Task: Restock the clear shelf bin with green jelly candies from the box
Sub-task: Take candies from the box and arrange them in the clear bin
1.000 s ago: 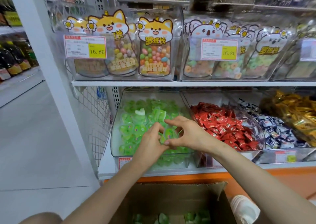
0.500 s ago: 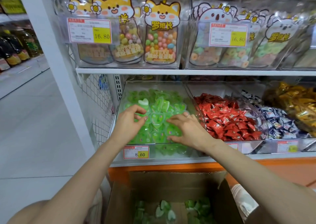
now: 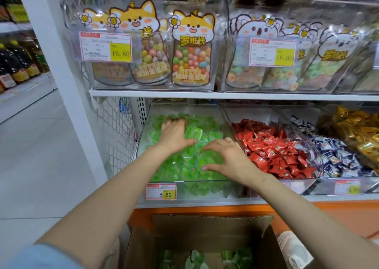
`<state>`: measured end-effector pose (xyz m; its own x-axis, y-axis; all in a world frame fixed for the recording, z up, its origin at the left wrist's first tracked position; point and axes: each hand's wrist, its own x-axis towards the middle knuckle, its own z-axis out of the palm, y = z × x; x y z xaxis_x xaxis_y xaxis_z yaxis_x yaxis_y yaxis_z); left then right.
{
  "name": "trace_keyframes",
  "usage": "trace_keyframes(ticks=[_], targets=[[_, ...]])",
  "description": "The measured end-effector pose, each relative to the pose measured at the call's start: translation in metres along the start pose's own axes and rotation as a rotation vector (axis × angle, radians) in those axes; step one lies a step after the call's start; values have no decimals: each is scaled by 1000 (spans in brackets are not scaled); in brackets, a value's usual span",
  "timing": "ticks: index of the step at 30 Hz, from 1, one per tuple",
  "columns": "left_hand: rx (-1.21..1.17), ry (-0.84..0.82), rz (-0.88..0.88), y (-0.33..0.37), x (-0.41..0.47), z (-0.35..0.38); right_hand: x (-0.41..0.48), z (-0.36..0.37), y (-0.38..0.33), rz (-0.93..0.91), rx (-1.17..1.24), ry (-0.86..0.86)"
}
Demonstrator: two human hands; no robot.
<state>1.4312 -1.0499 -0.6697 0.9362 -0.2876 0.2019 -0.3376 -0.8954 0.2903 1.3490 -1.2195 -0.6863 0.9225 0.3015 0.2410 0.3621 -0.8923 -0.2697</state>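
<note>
A cardboard box sits nearest, with a few green cups inside. At the shelf's front edge, a price tag reading 8.60 fronts the clear bin, heaped with green jelly candies in heart-shaped clear cups. The left hand and right hand lie spread on the heap, each grip slack and holding nothing. On the shelf above, pouches read 罗班长, tagged 16.80.

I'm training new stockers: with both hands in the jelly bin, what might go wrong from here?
The green jelly candies are heaped to the clear bin's front wall; the right hand spreading them could tip some out. It is beside the red candies, so jellies might cross over. The left hand may dent cups by pressing.
</note>
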Motion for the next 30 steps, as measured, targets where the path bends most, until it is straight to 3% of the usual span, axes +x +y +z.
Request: trace_keyframes(ticks=[2, 8, 13, 18, 23, 30], targets=[[38, -16, -3, -1, 10, 6, 0, -7, 5, -2, 128, 102], [40, 56, 9, -3, 18, 8, 1, -22, 22, 52, 212, 270], [-156, 151, 12, 4, 5, -16, 2, -27, 19, 55, 254, 314], [-389, 219, -21, 8, -37, -35, 3, -29, 4, 34, 335, 278], [-632, 112, -65, 0, -75, -18, 2, -23, -14, -22, 434, 142], [-697, 88, 47, -2, -87, -10, 1, -7, -26, -76, 419, 72]])
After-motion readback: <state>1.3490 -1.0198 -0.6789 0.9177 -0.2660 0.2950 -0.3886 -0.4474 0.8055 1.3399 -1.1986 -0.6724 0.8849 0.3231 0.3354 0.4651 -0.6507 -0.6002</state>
